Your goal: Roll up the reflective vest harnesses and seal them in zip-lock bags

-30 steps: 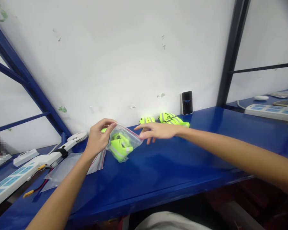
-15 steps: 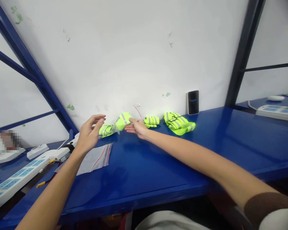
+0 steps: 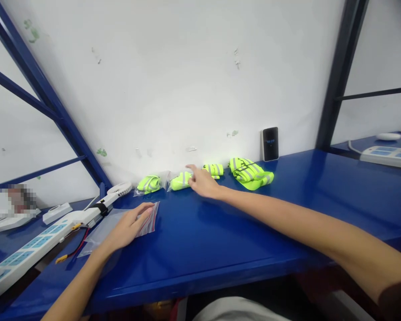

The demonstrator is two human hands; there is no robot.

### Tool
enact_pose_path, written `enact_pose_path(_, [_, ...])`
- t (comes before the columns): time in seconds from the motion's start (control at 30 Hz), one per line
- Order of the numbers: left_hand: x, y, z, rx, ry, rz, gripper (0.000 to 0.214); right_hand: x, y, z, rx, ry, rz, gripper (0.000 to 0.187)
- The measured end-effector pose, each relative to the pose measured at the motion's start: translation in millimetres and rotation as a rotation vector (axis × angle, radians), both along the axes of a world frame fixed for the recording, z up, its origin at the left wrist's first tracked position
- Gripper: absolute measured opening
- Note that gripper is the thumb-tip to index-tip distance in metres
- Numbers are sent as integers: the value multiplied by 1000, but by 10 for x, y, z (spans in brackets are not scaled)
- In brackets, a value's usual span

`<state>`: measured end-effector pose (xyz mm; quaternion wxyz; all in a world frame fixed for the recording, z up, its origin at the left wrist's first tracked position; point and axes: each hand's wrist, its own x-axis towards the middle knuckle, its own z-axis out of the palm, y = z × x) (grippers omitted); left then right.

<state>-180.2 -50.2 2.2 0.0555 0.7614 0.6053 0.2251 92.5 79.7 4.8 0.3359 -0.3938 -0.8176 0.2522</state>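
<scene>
My left hand (image 3: 128, 227) lies flat with fingers stretched out on a stack of clear zip bags with red strips (image 3: 147, 223) on the blue shelf (image 3: 220, 240). My right hand (image 3: 203, 182) reaches to the back wall, fingers extended, touching a bagged neon-yellow reflective vest (image 3: 181, 180). Another bagged vest (image 3: 149, 183) lies just left of it. A small folded vest (image 3: 214, 169) and a larger loose vest (image 3: 250, 172) lie to the right, unbagged.
A black phone (image 3: 270, 143) leans against the wall. A white handheld fan (image 3: 117, 189) and white power strips (image 3: 30, 243) with red wires lie at the left. Another power strip (image 3: 386, 154) sits on the far right shelf. A blue frame post slants at the left.
My right hand set the bagged vest down against the wall beside the other one. My left hand let go of it and dropped onto the stack of empty zip bags.
</scene>
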Motion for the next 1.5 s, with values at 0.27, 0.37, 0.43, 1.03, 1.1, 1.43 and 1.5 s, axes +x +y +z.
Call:
enact_pose_path(0.27, [159,-108,-108,-134,105,-2,54,-455,92,-187,402,-505,187,47])
enact_pose_path(0.37, [140,-141,-221,-94,191,-9,55,-544,177,-125,421,-507,229,38])
enact_pose_path(0.43, [129,-163,-260,-39,197,-6,53,-482,233,-56,443,-489,220,32])
enact_pose_path(1.03, [1035,584,122,200,226,-215,41,776,-192,-82,466,-543,196,64])
enact_pose_path(1.1, [1053,677,147,221,204,-287,40,839,-422,-52,477,-484,326,61])
enact_pose_path(1.43, [321,916,-132,117,277,166,52,998,-558,-186,475,-331,421,62])
enact_pose_path(1.5, [320,893,-174,71,281,244,55,997,-546,-222,428,-307,428,61])
